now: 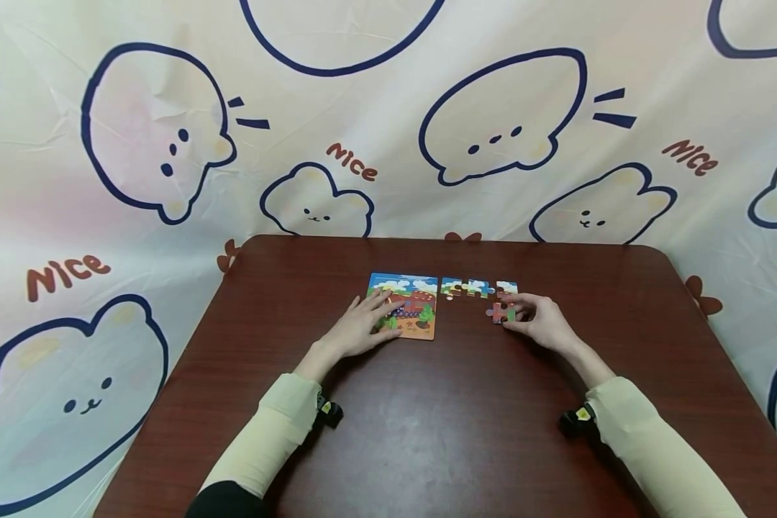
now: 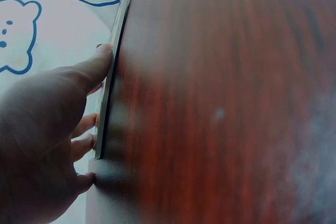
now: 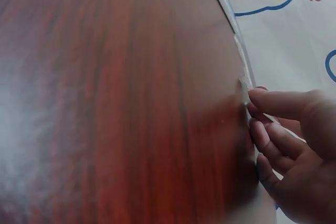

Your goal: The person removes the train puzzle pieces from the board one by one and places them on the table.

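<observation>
A colourful picture board (image 1: 421, 328) lies flat on the table, its blue sky at the far edge. My left hand (image 1: 356, 325) rests on its left part with fingers spread, covering some of the picture. In the left wrist view the thumb (image 2: 94, 69) touches the board's near edge. Right of the board, a row of jigsaw pieces (image 1: 478, 287) shows sky and clouds. Below the right end of that row, my right hand (image 1: 547, 324) pinches a jigsaw piece (image 1: 500, 312) by its right side between thumb and fingers. The right wrist view shows this piece only edge-on.
The brown wooden table (image 1: 427, 424) has rounded far corners. Behind it hangs a pale cloth (image 1: 388, 115) printed with cartoon animals. Dark wrist cameras, such as the one on the right wrist (image 1: 576, 423), sit low over the table.
</observation>
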The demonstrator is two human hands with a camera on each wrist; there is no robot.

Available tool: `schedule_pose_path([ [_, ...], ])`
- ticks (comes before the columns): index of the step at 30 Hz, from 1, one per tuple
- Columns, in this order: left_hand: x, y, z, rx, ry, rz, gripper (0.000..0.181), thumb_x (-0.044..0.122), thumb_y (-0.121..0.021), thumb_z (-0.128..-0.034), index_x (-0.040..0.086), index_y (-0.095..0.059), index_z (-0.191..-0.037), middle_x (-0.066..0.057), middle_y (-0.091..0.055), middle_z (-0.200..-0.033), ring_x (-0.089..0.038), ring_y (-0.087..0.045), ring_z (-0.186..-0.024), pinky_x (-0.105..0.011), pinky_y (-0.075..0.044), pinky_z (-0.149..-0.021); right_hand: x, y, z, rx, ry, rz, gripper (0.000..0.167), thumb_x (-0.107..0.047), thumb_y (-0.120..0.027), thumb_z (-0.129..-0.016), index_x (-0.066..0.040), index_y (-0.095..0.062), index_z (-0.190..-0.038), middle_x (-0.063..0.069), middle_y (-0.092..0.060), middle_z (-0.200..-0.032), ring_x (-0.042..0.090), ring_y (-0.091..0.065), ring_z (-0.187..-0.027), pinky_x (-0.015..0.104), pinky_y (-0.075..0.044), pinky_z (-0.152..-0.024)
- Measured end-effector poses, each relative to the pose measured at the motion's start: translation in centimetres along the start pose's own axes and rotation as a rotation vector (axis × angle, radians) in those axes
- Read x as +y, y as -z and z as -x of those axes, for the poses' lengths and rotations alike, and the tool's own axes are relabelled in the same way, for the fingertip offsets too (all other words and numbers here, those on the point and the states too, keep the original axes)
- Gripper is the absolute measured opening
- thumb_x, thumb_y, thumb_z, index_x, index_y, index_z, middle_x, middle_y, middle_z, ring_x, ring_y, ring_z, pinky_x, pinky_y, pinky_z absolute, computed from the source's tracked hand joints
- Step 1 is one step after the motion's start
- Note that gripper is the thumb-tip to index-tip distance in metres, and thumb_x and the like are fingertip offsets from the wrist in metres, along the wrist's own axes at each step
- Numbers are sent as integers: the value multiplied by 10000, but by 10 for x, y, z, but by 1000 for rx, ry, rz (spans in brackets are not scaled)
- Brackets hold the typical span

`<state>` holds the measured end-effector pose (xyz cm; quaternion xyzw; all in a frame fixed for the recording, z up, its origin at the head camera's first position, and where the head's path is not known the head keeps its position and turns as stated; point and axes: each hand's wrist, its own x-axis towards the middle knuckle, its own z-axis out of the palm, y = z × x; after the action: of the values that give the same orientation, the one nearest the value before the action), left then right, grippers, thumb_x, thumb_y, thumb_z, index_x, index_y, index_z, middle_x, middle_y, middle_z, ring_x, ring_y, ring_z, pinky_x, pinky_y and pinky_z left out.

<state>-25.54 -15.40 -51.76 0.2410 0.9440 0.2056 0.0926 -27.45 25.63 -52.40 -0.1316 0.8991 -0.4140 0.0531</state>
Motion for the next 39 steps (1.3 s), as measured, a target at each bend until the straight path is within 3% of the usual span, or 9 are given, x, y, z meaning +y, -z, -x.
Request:
schedule_pose_path([
  [9,-9,-5,-2,32,-47,44,704,578,-586,-1108,245,-435,-1709,-193,-296,-1815,-417,-189,-1722,-752,-144,-1347,2,6,3,15,6,131,474,-66,-842,-961,10,-707,-1410,208,-747,-1113,281,-668,-972,279,-531,-822],
  [16,-2,1,-1,3,3,1,699,492,-638,-1105,240,-418,-1718,-135,-268,-1834,-368,-183,-1732,-701,-132,-1376,4,5,6,51,41,190,456,-96,-857,-958,3,-733,-1386,257,-685,-1269,371,-575,-1106,500,-481,-953],
  [21,-2,-1,-1,16,25,-13,736,524,-647,-1091,225,-411,-1721,-112,-285,-1832,-346,-198,-1731,-695,-140,-1377,4,4,7,50,49,185,432,-100,-853,-965,9,-743,-1368,267,-645,-1302,409,-531,-1181,563,-449,-1006],
  [30,-2,-2,-1,26,5,5,749,511,-666,-1081,174,-432,-1708,-132,-294,-1826,-364,-212,-1725,-705,-137,-1374,8,2,10,64,53,200,422,-136,-845,-981,-5,-744,-1369,249,-623,-1323,416,-501,-1215,599,-449,-1020],
  [35,-2,2,2,27,25,1,732,513,-631,-1103,166,-422,-1713,-133,-282,-1830,-348,-209,-1728,-675,-133,-1387,8,1,9,69,59,198,419,-137,-854,-972,-6,-749,-1356,245,-633,-1307,403,-522,-1187,573,-455,-1009],
  [39,-16,1,3,61,19,55,764,543,-638,-1091,128,-438,-1700,-165,-314,-1815,-370,-212,-1725,-699,-132,-1376,5,2,6,114,64,185,426,-110,-854,-966,30,-730,-1349,255,-661,-1255,403,-602,-1124,546,-505,-979],
])
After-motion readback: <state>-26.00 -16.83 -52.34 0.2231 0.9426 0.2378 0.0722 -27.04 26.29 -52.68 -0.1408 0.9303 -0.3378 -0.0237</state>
